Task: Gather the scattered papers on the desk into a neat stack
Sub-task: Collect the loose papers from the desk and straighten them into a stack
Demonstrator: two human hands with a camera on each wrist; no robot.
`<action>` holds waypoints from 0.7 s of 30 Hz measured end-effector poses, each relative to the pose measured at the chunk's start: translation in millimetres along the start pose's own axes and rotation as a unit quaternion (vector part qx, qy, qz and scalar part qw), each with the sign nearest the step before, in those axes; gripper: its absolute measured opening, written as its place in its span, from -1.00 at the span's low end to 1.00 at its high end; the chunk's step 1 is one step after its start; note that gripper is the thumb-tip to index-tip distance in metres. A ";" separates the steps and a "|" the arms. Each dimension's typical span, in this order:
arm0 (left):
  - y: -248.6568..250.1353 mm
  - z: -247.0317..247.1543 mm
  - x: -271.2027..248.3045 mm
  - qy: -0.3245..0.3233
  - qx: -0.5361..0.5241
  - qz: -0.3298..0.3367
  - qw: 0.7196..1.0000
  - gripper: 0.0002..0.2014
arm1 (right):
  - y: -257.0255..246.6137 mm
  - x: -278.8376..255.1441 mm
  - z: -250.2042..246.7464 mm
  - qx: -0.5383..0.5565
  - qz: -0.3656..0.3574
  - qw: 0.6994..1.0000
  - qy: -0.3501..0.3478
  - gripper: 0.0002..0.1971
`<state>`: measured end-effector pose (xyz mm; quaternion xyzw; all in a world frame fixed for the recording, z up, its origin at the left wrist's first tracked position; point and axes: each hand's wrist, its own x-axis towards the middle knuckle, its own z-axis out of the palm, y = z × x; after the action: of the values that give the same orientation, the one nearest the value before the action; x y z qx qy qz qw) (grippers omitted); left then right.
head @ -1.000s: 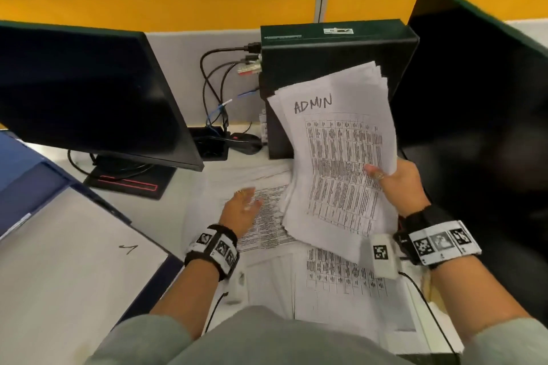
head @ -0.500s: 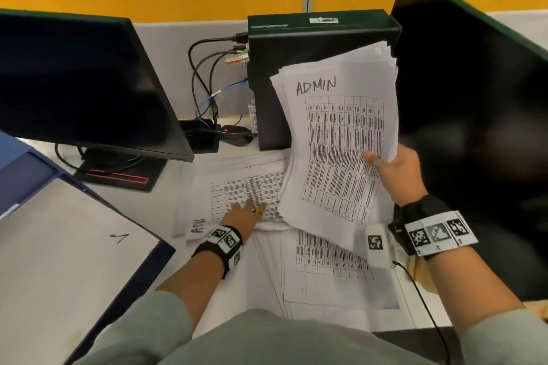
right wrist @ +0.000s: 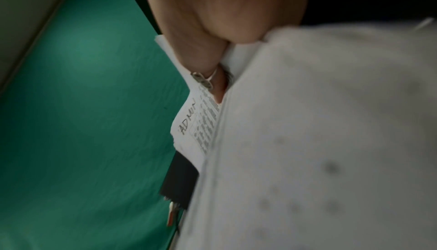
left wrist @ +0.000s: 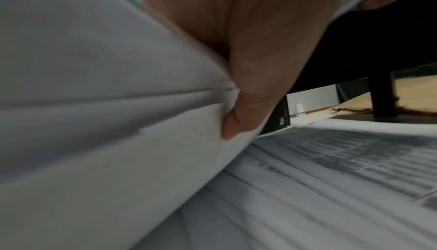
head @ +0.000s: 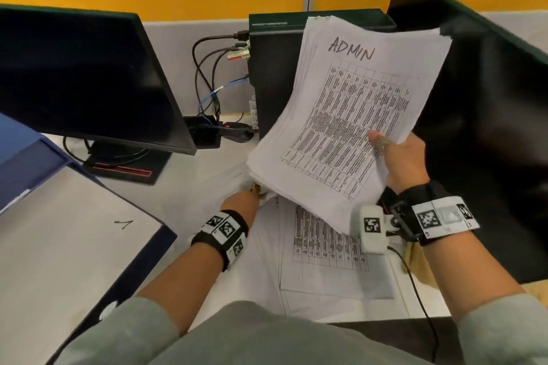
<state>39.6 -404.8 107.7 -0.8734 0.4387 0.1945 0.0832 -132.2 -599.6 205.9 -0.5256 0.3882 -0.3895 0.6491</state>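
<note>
The sheaf of printed papers (head: 347, 127), topped "ADMIN", is held tilted above the desk (head: 184, 187), pinched by the right hand (head: 403, 160); the left hand (head: 243, 201) grips loose sheets (left wrist: 99, 123) below it; gathering is midway; next, seemingly, tuck these in; printed sheets (head: 326, 249) remain flat on the desk.

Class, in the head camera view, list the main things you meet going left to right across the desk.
Blue folder → left monitor → cables → left hand → held paper stack → right hand → right monitor.
</note>
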 end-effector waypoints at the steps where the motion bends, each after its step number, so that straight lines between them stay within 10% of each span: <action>1: 4.5 0.3 -1.9 -0.008 -0.007 -0.011 1.000 -0.59 | 0.4 -0.9 4.1 0.016 0.012 1.000 -0.002 -0.60; 11: 57.4 -22.7 -7.0 0.065 -0.401 -0.068 0.911 -0.50 | -18.8 0.2 13.5 0.089 0.002 0.996 0.001 -0.67; 16: 54.3 -18.7 -3.6 -0.186 -0.524 -0.070 0.828 -0.23 | -25.0 1.8 9.8 0.053 0.003 0.999 -0.001 -0.60; 21: 2.2 18.2 9.0 -0.071 -0.252 -0.218 0.940 -0.28 | -24.6 2.9 7.2 0.046 0.000 0.999 0.003 -0.57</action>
<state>37.8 -407.0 87.6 -0.9238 0.1676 0.3376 -0.0678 -126.9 -603.1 230.8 -0.4940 0.3719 -0.4083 0.6715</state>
